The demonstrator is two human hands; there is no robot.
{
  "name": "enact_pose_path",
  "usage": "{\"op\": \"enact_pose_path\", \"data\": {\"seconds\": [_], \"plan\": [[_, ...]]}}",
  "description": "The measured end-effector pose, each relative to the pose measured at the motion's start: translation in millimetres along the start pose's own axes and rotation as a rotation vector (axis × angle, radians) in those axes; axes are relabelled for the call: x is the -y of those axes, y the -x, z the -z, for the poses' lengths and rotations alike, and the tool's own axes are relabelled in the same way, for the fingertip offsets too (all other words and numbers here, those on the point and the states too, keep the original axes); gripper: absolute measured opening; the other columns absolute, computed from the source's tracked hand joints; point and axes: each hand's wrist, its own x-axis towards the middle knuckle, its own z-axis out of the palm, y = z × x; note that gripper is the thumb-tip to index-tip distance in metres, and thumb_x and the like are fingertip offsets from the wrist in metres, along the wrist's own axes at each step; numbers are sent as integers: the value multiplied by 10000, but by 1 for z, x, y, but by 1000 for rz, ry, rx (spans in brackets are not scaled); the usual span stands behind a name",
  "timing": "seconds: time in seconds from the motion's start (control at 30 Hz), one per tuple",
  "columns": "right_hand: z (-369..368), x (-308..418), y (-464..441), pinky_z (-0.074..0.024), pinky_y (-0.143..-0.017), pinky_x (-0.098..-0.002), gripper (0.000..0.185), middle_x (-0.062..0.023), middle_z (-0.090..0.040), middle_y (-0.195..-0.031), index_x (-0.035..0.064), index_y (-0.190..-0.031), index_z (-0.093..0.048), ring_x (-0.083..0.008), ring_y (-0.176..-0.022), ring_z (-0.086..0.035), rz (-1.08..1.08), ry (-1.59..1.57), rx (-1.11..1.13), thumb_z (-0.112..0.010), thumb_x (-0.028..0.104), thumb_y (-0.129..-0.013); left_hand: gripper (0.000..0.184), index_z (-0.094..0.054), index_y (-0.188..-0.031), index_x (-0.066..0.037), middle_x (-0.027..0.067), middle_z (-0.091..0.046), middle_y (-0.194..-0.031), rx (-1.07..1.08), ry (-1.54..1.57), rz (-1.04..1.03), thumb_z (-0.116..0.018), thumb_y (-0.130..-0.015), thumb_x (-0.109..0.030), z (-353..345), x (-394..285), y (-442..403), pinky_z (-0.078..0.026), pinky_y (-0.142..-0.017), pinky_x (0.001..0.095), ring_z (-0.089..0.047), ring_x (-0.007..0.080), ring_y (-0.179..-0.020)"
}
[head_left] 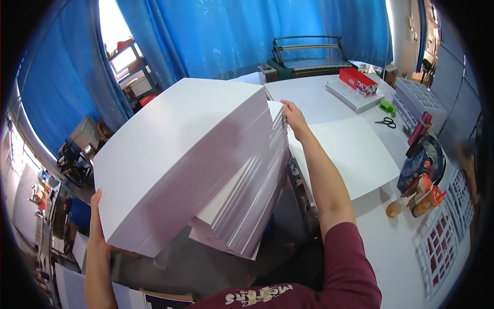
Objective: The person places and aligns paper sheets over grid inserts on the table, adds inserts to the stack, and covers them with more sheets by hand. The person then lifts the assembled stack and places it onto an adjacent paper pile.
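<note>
A tall stack of large white sheets [170, 134] fills the middle of the head view, its upper part turned askew over the sheets below. At the near left corner of the upper part is my left hand [96, 221], with its fingers partly hidden under and behind the sheets. On the far right side, my right hand [294, 117] grips the edges of the sheets, fingertips at the corner. Below the upper part, the lower sheets [247, 206] lie at another angle with uneven edges. A large white sheet [350, 154] lies on the table to the right.
The white table [381, 237] holds a red box [358, 81] on a white stack, a green tape dispenser [387, 107], scissors [386, 122], bottles [427, 201], a blue bag [419, 165] and white lattice panels [440, 244]. A green-framed machine [309, 59] stands by blue curtains [231, 36].
</note>
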Motion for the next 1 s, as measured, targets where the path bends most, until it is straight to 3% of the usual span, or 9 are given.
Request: {"op": "enact_pose_path", "data": {"seconds": [0.27, 0.43, 0.53, 0.67, 0.7, 0.8, 0.83, 0.87, 1.0], "plan": [[-2, 1, 8, -361, -1021, -288, 465, -110, -545, -1321, 34, -1414, -444, -184, -1216, -486, -44, -147, 40, -451, 121, -957, 823, -475, -1377, -103, 76, -557, -1293, 53, -115, 80, -542, -827, -712, -80, 2, -4, -489, -919, 452, -553, 236, -1152], [4, 0, 9, -304, -1093, -302, 637, -138, -463, -1445, 24, -1475, -365, -229, -1341, -415, -77, -304, 115, -412, -6, -840, 1082, -237, -1520, -142, 265, -381, -1437, 169, -308, 217, -469, -745, -860, -94, 0, -23, -413, -996, 542, -466, 444, -1240], [3, 15, 19, -300, -1096, -303, 667, -132, -475, -1434, 27, -1475, -375, -234, -1339, -416, -92, -250, 68, -406, -6, -810, 1132, -80, -1552, -199, 315, -321, -1452, 142, -331, 241, -463, -730, -878, -103, 6, -30, -381, -1021, 574, -429, 522, -1249], [7, -5, 4, -420, -946, -291, 565, -114, -586, -1272, 29, -1391, -487, -187, -1106, -554, 21, -175, 83, -408, 49, -832, 1168, 14, -1553, -220, 331, -301, -1457, 123, -304, 237, -439, -719, -901, -100, 15, -31, -363, -1036, 589, -425, 541, -1248], [13, 2, 7, -394, -1007, -301, 484, -111, -585, -1276, 26, -1378, -501, -208, -1174, -537, -57, -199, 161, -438, 137, -911, 1184, 34, -1553, -220, 338, -298, -1455, 139, -286, 239, -428, -713, -913, -95, 17, -29, -359, -1041, 590, -420, 543, -1254], [14, 11, 12, -376, -1044, -317, 526, -142, -554, -1333, -6, -1412, -449, -228, -1233, -513, -71, -192, 145, -491, 288, -978, 1226, 69, -1551, -223, 364, -341, -1413, 170, -367, 304, -367, -675, -962, -90, 14, -21, -384, -1028, 578, -485, 531, -1199], [15, 14, 15, -359, -1066, -327, 612, -173, -520, -1372, -29, -1427, -412, -245, -1267, -492, -64, -138, 133, -527, 361, -969, 1246, 37, -1555, -175, 367, -477, -1285, 104, -443, 264, -308, -666, -978, -93, 9, -14, -445, -984, 526, -584, 463, -1109], [16, 18, 18, -342, -1088, -338, 709, -204, -485, -1410, -51, -1442, -375, -263, -1302, -471, -55, -83, 121, -562, 434, -961, 1206, -132, -1541, -100, 293, -596, -1126, 96, -487, 180, -282, -707, -959, -83, 7, -18, -508, -859, 437, -657, 357, -941], [19, 19, 22, -305, -1128, -376, 969, -265, -344, -1503, -56, -1492, -252, -315, -1389, -370, -47, -55, 191, -767, 411, -816, 1069, -354, -1455, -53, 176, -622, -1079, -381, -608, -221, -309, -793, -892, 23, 26, -95, -459, -807, 355, -600, 255, -930]]}}
